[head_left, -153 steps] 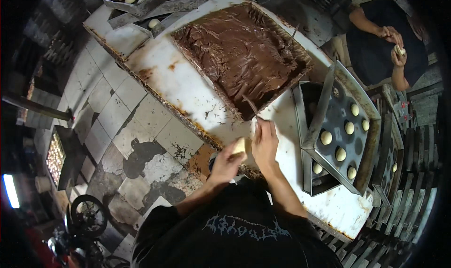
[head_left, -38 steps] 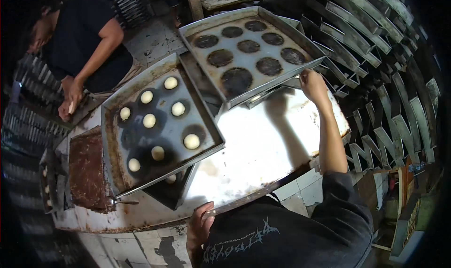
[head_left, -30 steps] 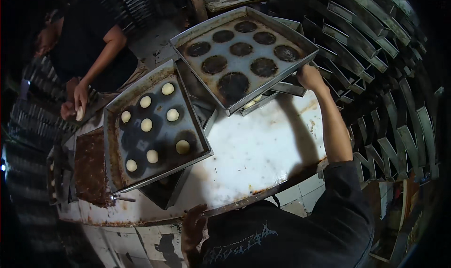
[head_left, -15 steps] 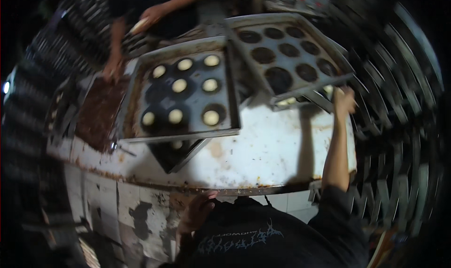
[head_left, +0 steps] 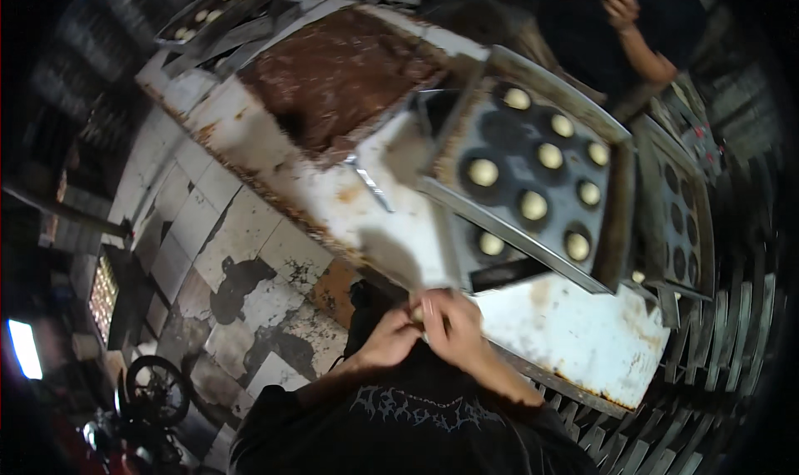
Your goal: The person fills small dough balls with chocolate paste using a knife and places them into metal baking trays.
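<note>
Close to my body at the table's near edge, my two hands are together. My left hand (head_left: 389,337) has its fingers closed, pinching a small pale piece of dough (head_left: 418,314), mostly hidden by the fingers. My right hand (head_left: 452,323) is bent over the same piece, its fingers pressed against it. Beyond them, a square metal tray (head_left: 516,248) holds several round pale dough balls (head_left: 533,205) sitting on dark round marks. This tray rests askew over another tray (head_left: 458,240) with a dough ball (head_left: 491,243) showing.
Left of the trays, a broad brown paste slab (head_left: 341,75) covers part of the white table (head_left: 250,134), with a metal-bladed tool (head_left: 370,184) beside it. Another tray (head_left: 707,225) with dark round marks stands at right. Across the table, a person's hand (head_left: 620,7) holds pale dough.
My right hand has come back from the right-hand trays to meet my left hand, with dough now between them. The view has swung left, showing more of the brown slab and tiled floor.
</note>
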